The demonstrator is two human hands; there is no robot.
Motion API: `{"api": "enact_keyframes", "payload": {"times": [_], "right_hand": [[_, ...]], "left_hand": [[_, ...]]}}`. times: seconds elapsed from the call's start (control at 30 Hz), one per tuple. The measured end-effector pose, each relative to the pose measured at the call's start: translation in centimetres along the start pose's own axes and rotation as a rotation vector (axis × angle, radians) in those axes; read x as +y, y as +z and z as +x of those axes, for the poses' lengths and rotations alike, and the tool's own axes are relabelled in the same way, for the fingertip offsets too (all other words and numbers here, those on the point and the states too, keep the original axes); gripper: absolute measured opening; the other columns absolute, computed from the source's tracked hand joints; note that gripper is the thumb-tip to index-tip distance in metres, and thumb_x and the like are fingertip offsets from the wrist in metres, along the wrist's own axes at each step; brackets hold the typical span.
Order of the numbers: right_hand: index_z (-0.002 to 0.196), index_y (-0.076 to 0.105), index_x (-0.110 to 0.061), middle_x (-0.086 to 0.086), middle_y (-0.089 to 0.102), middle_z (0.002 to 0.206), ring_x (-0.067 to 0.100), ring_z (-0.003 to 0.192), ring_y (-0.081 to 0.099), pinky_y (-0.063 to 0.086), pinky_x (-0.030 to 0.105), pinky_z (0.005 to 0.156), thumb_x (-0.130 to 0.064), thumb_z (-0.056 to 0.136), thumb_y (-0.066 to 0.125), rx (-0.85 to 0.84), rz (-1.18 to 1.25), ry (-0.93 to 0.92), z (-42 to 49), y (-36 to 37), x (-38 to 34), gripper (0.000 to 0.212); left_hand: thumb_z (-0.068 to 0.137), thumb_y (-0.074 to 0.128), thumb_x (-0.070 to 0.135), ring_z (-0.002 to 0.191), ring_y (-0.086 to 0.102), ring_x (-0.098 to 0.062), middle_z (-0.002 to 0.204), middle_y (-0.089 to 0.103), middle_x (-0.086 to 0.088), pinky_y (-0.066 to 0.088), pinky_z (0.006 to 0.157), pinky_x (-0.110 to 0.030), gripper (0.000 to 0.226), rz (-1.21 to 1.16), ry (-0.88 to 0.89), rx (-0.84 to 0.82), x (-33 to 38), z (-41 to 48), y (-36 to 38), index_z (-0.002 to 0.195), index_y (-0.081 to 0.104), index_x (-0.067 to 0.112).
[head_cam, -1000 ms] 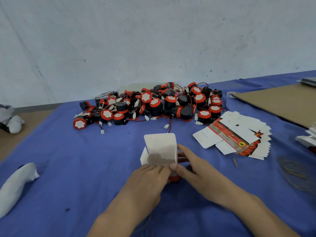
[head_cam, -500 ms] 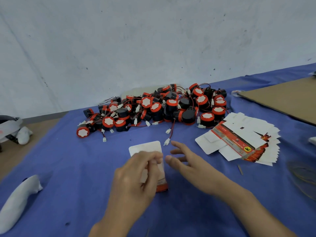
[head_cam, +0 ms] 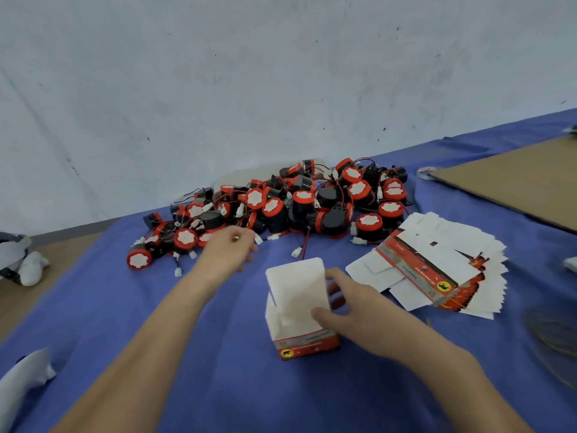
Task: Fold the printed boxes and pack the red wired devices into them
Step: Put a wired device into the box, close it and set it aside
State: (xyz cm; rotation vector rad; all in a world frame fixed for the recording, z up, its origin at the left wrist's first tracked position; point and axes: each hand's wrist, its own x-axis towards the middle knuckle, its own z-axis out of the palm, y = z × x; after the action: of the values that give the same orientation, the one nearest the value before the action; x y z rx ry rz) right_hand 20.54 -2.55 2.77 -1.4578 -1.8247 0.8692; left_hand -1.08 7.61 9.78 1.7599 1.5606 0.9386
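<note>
A folded printed box (head_cam: 298,310) stands upright on the blue cloth, top flap up, its white inside showing and a red band at its base. My right hand (head_cam: 352,310) grips its right side, thumb at the front and fingers behind. My left hand (head_cam: 226,253) is stretched out beyond the box at the near edge of the pile of red wired devices (head_cam: 281,207), its fingers loosely bent and blurred; I see nothing in it. A fanned stack of flat printed boxes (head_cam: 437,264) lies to the right.
A brown cardboard sheet (head_cam: 515,179) lies at the far right. Rubber bands (head_cam: 552,335) lie at the right edge. White cloth items (head_cam: 22,385) rest at the lower left and another (head_cam: 28,267) at the left edge. A grey wall stands behind.
My left hand has let go of the box and moved forward to the device pile. My right hand has taken hold of the box, which now stands upright with its flap up.
</note>
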Motion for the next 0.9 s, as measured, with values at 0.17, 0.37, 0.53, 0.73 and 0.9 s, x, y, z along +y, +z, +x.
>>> {"api": "enact_keyframes", "payload": {"times": [0.17, 0.37, 0.53, 0.73, 0.9], "right_hand": [[0.119, 0.034, -0.056, -0.035, 0.05, 0.099, -0.022, 0.086, 0.053, 0.044, 0.002, 0.063, -0.042, 0.094, 0.064, 0.08, -0.04, 0.081, -0.6, -2.9, 1.4, 0.042], [0.156, -0.002, -0.044, -0.027, 0.039, 0.139, 0.002, 0.12, 0.049, 0.042, 0.019, 0.095, -0.067, 0.081, 0.065, 0.048, 0.006, 0.147, -1.1, -3.6, 1.7, 0.103], [0.156, 0.007, -0.045, -0.019, 0.034, 0.154, 0.005, 0.139, 0.037, 0.039, 0.038, 0.112, -0.081, 0.075, 0.044, 0.342, 0.096, 0.025, -2.0, -3.9, 0.9, 0.096], [0.143, 0.044, -0.035, -0.023, 0.051, 0.131, -0.008, 0.122, 0.046, 0.04, 0.022, 0.101, -0.041, 0.101, 0.044, 0.752, 0.119, -0.194, -2.5, -2.8, -1.9, 0.042], [0.128, 0.052, -0.039, -0.023, 0.058, 0.12, 0.002, 0.11, 0.056, 0.043, 0.011, 0.083, -0.026, 0.105, 0.044, 0.712, 0.124, -0.396, -2.8, -0.1, -5.4, 0.028]], "left_hand": [[0.097, 0.05, 0.023, 0.073, 0.047, -0.022, 0.081, 0.056, -0.009, 0.039, 0.065, -0.034, 0.02, 0.575, 0.028, -0.348, -1.1, 2.0, 7.1, 0.079, 0.056, 0.015], [0.1, 0.042, 0.024, 0.083, 0.057, -0.024, 0.095, 0.064, -0.006, 0.046, 0.07, -0.034, 0.019, 0.524, 0.015, -0.092, -1.7, 0.9, 9.1, 0.093, 0.055, 0.013], [0.101, 0.045, 0.018, 0.069, 0.057, -0.012, 0.086, 0.064, -0.001, 0.043, 0.059, -0.034, 0.015, -0.21, 0.06, 0.292, 0.2, -2.6, 4.1, 0.089, 0.054, 0.019], [0.098, 0.054, 0.024, 0.072, 0.063, -0.006, 0.082, 0.069, 0.008, 0.053, 0.071, -0.031, 0.011, -0.286, 0.276, 0.491, 2.0, -7.5, -1.9, 0.092, 0.061, 0.03], [0.099, 0.056, 0.027, 0.074, 0.064, -0.015, 0.08, 0.069, 0.005, 0.053, 0.068, -0.023, 0.01, -0.201, 0.355, 0.403, 2.2, -10.5, -5.5, 0.095, 0.063, 0.034]]}}
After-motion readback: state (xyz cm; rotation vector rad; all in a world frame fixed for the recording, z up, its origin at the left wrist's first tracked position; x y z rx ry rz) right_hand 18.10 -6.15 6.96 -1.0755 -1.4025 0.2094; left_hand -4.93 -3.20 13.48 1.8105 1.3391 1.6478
